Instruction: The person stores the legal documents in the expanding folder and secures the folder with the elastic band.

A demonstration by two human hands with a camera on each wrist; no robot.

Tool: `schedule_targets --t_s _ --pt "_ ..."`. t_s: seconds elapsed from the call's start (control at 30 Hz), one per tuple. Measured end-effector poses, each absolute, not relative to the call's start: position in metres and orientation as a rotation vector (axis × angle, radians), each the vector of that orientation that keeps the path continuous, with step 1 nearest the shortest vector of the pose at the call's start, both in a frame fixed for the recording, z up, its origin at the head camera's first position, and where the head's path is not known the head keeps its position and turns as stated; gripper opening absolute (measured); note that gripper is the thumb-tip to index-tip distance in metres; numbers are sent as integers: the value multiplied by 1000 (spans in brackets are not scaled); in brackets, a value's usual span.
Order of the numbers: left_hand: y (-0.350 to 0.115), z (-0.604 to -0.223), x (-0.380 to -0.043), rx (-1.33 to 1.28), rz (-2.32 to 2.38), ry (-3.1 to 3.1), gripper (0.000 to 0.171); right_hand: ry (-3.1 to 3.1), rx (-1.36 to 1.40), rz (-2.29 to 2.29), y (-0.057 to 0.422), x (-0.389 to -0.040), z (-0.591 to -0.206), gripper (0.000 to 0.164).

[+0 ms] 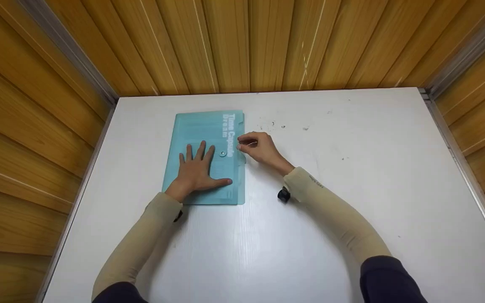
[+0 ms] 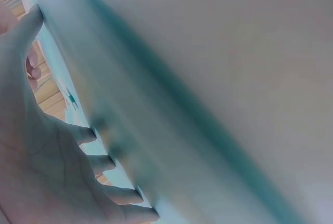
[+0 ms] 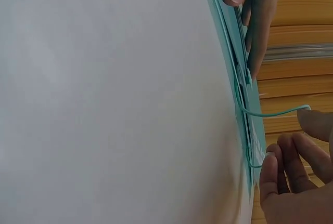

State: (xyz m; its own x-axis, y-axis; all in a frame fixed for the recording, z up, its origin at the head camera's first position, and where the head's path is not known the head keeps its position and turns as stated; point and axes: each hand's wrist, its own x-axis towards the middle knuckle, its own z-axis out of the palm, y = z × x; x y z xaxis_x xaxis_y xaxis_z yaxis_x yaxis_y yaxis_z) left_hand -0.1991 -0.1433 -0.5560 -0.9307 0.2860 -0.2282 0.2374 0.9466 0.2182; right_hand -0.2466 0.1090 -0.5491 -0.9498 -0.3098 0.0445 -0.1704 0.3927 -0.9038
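A translucent teal snap folder (image 1: 200, 130) lies flat on the white table, with white lettering and a round snap button (image 1: 222, 154) near its right side. My left hand (image 1: 198, 170) rests palm down on it, fingers spread; in the left wrist view the fingertips touch its surface. My right hand (image 1: 261, 147) is at the folder's right edge, thumb and fingers curled. In the right wrist view, thin teal edges of the flap (image 3: 270, 114) bend out from the layered folder to those fingertips. Exactly how the fingertips meet the flap is partly hidden.
The white table (image 1: 352, 168) extends around the folder, with small dark marks beyond the right hand. Wood-look panels (image 1: 267, 46) stand at the back and both sides, with metal corner strips. Both forearms wear beige sleeves, and a dark wrist device (image 1: 283, 195) shows at the right.
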Motion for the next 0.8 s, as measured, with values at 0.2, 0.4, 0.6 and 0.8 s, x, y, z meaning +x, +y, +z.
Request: schedule_targets --t_s 0.2,0.4,0.6,0.8 --pt "-143 -557 -201 390 274 2838 135 2518 -468 -1570 101 -247 -550 30" --pt "-143 -557 -201 392 272 2843 135 2539 -474 -1519 96 -247 -551 27" --pt "-144 -557 -201 389 266 2837 135 2572 -497 -1484 93 -246 -551 25" --pt "-145 -557 -200 390 258 2830 135 2622 -548 -1455 88 -246 -547 25"
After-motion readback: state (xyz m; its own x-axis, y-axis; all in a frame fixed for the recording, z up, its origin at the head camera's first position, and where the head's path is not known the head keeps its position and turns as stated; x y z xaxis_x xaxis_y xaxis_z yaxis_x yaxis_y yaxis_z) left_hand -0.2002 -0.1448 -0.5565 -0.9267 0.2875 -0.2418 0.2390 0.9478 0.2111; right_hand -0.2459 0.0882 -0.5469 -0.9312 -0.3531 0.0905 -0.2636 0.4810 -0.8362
